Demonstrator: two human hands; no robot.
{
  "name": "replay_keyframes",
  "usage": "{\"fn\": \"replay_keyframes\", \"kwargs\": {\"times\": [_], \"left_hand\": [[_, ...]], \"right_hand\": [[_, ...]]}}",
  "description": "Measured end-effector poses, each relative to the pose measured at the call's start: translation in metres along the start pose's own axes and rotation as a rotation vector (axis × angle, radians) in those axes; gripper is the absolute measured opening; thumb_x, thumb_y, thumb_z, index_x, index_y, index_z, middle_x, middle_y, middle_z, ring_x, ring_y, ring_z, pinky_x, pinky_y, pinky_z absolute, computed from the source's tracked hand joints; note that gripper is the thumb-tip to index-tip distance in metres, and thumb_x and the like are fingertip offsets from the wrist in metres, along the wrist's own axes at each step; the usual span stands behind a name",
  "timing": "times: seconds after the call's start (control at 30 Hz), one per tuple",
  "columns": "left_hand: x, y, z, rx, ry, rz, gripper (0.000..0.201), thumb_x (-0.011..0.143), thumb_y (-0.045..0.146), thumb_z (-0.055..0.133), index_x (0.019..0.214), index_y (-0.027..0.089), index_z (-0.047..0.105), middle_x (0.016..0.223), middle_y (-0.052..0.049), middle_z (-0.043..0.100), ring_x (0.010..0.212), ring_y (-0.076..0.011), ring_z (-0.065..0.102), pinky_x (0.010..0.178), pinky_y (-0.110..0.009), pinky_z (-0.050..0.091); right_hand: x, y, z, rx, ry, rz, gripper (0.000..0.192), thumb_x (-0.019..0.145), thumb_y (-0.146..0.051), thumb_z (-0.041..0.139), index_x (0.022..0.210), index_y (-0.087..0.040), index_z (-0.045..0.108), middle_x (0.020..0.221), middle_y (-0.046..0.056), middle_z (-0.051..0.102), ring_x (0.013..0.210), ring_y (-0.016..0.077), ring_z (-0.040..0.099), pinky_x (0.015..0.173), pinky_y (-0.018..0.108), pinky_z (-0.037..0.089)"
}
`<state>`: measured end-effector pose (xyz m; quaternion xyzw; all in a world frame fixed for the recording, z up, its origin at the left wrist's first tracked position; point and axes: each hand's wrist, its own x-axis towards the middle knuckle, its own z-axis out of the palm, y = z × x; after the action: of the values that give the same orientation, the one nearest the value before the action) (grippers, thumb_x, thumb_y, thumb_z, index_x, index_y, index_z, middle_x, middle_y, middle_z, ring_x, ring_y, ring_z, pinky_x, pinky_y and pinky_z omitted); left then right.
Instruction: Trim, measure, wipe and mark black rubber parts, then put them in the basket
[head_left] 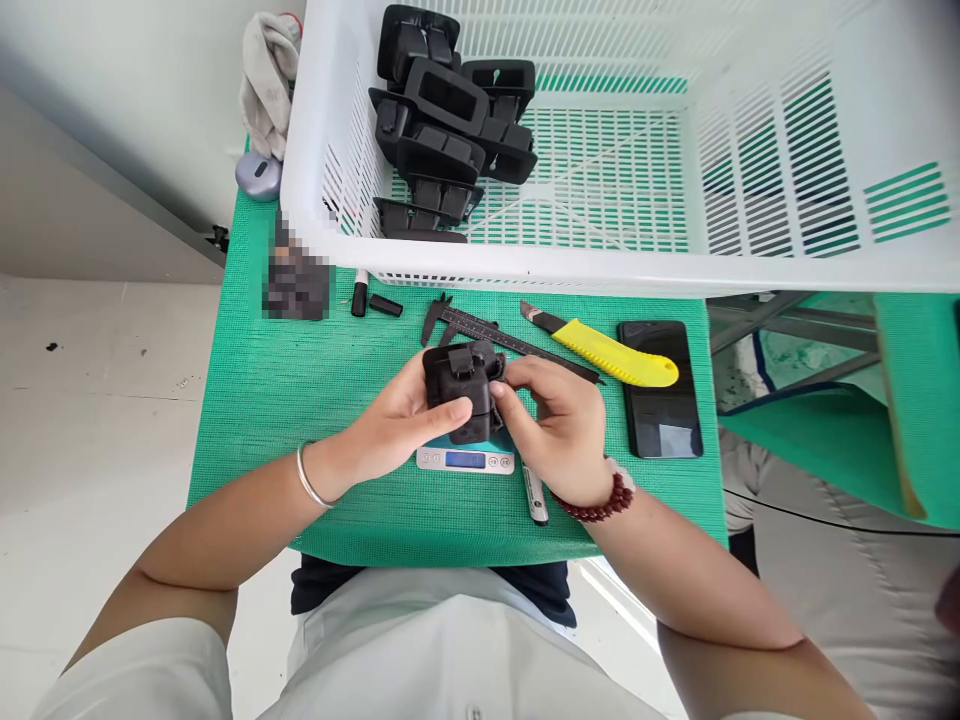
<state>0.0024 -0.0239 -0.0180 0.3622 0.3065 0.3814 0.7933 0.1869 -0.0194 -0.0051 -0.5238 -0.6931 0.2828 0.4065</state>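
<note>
black part: (463,390) a small, blocky moulded plastic piece, matte black, with a raised clip-like tab on its top face and a rounded lump at its right end
where it is: held just above a small digital scale (465,459) near the front middle of the green mat (255,400)
which way it points: its long axis looks to run roughly left to right across the view, tab side up; its exact tilt cannot be told
left hand: (394,425) fingers closed on the part's left side, thumb pressed across its front face
right hand: (559,425) fingers curled, fingertips pinching the part's right end
behind the hands: a caliper (480,327), a yellow utility knife (611,355) and a dark phone (660,390) lie on the mat
further back: a white basket (675,270) holds a heap of similar black parts (450,130) in its left corner
</note>
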Motion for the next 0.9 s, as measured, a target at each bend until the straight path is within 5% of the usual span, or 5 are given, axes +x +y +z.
{"fn": "replay_keyframes", "kwargs": {"times": [0.17,0.33,0.5,0.9], "left_hand": [[-0.004,0.001,0.001,0.000,-0.099,-0.052,0.038,0.082,0.039,0.073,0.113,0.022,0.058,0.104,-0.006,0.068,0.087,-0.0173,0.067,0.073,-0.031,0.057],[-0.001,0.013,-0.002,-0.014,0.094,0.022,0.042,0.081,0.045,0.073,0.113,0.022,0.058,0.104,-0.006,0.069,0.096,-0.0227,0.069,0.080,-0.036,0.057],[0.000,0.013,-0.005,-0.001,0.106,0.043,0.041,0.080,0.045,0.075,0.109,0.023,0.056,0.108,-0.006,0.067,0.104,-0.0241,0.066,0.084,-0.038,0.055],[-0.004,0.013,-0.002,0.216,-0.029,0.071,0.035,0.085,0.042,0.069,0.108,0.025,0.051,0.095,-0.002,0.058,0.084,-0.0154,0.059,0.070,-0.027,0.049]], "right_hand": [[0.007,0.020,-0.012,0.033,0.349,0.212,0.030,0.094,-0.046,0.053,0.074,-0.024,0.056,0.063,0.000,0.054,0.057,0.0155,0.050,0.055,0.032,0.042],[0.008,0.017,-0.009,0.175,0.034,0.135,0.033,0.091,-0.049,0.058,0.071,-0.022,0.057,0.066,0.000,0.058,0.062,0.0148,0.054,0.060,0.031,0.046],[0.005,0.007,-0.002,0.386,-0.212,0.197,0.033,0.091,-0.047,0.058,0.071,-0.021,0.057,0.066,0.000,0.058,0.062,0.0129,0.055,0.059,0.027,0.048],[0.003,0.012,-0.003,0.499,-0.167,0.219,0.020,0.087,-0.039,0.066,0.077,-0.023,0.064,0.069,-0.001,0.061,0.061,0.0126,0.057,0.057,0.027,0.049]]}}
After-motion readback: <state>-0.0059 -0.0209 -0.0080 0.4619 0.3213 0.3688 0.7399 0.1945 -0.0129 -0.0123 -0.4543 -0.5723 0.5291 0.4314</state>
